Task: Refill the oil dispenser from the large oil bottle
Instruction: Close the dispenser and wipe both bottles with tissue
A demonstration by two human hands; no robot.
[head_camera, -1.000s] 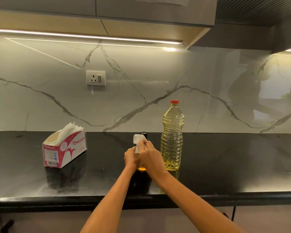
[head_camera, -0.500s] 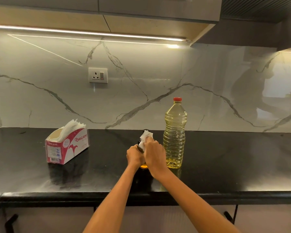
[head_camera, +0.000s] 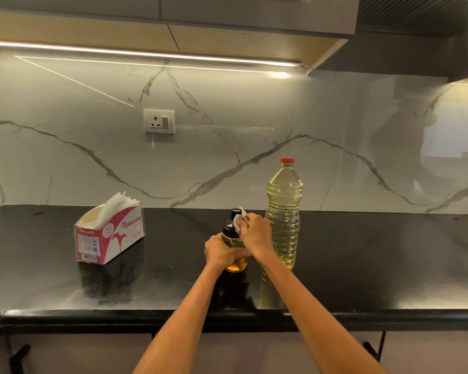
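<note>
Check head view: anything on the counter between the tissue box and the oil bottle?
Yes. The dispenser stands between the tissue box and the oil bottle, gripped by the left hand; the right hand wipes it with a tissue.

1. An open red-and-white tissue box [head_camera: 110, 236], white tissues poking out, sits on the black countertop [head_camera: 376, 263] at nine o'clock.
2. A wall socket [head_camera: 159, 121] is mounted on the marble backsplash [head_camera: 254, 109] at eleven o'clock.
3. An LED strip [head_camera: 146, 53] glows beneath the overhead cabinets [head_camera: 227, 12] at twelve o'clock.

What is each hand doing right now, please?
Left hand: grips the dispenser.
Right hand: holds a tissue against the dispenser's top.
</note>
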